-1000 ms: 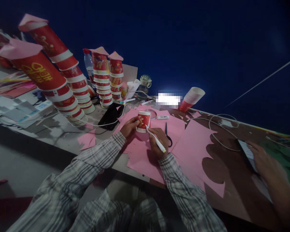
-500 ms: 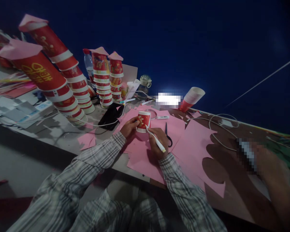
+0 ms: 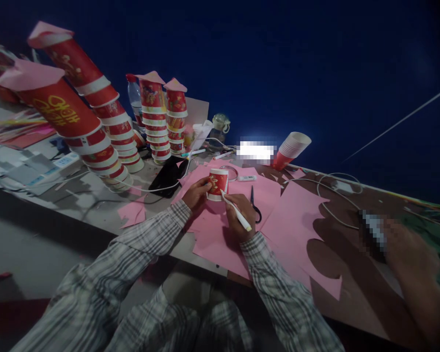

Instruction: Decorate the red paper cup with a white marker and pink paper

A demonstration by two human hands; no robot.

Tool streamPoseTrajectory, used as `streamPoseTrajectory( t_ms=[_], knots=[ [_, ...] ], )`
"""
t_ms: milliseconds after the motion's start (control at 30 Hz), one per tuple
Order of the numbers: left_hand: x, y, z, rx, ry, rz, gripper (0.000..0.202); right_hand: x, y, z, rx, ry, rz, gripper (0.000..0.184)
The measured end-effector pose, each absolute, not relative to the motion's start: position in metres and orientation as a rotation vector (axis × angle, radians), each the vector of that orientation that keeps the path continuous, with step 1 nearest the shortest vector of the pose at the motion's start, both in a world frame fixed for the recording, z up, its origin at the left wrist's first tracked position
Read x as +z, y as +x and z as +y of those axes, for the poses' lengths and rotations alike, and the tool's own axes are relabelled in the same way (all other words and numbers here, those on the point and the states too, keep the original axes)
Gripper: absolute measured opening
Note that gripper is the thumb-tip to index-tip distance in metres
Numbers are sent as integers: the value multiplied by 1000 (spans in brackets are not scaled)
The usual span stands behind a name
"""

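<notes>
- Head view: the left hand [image 3: 197, 193] wraps a red cup [image 3: 217, 184] standing upside down on pink paper [image 3: 220, 239].
- The right hand [image 3: 238, 216] pinches a white pen [image 3: 237, 211], tip at the cup's base.
- Scissors [image 3: 254, 207] lie just beside the right hand.
- Cup stacks [image 3: 95, 122] stand far left; another person's hand [image 3: 410, 252] rests at right.

Red cup [image 3: 217, 184] with gold print, white pen [image 3: 236, 211], pink paper [image 3: 220, 239], grey plaid sleeves [image 3: 146, 239], black scissors [image 3: 254, 205]

Four cup towers [image 3: 157, 117], one scissors [image 3: 255, 208], one pen [image 3: 237, 211].
</notes>
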State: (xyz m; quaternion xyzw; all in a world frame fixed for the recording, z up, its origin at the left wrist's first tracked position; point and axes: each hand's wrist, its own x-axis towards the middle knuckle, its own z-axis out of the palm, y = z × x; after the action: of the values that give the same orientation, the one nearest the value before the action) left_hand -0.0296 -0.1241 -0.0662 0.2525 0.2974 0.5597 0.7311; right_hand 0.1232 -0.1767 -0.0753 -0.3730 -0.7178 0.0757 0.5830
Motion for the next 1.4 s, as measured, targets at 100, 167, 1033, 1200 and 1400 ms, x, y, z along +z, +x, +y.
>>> streamPoseTrajectory(
  t_ms=[100,167,1033,1200,1400],
  knots=[
    [-66,-30,-124,1229,564,653,18,-76,123,-177,203,-852,-1663,21],
    [-66,-30,-124,1229,552,655,19,-76,122,-177,205,-851,-1660,21],
    [-69,-29,-122,1259,553,617,17,-76,126,-179,187,-849,-1780,24],
    [-64,-29,-125,1242,543,606,13,-70,130,-175,140,-926,-1691,24],
    [-66,-31,-122,1257,515,632,14,-73,127,-178,161,-890,-1754,23]
  ],
)
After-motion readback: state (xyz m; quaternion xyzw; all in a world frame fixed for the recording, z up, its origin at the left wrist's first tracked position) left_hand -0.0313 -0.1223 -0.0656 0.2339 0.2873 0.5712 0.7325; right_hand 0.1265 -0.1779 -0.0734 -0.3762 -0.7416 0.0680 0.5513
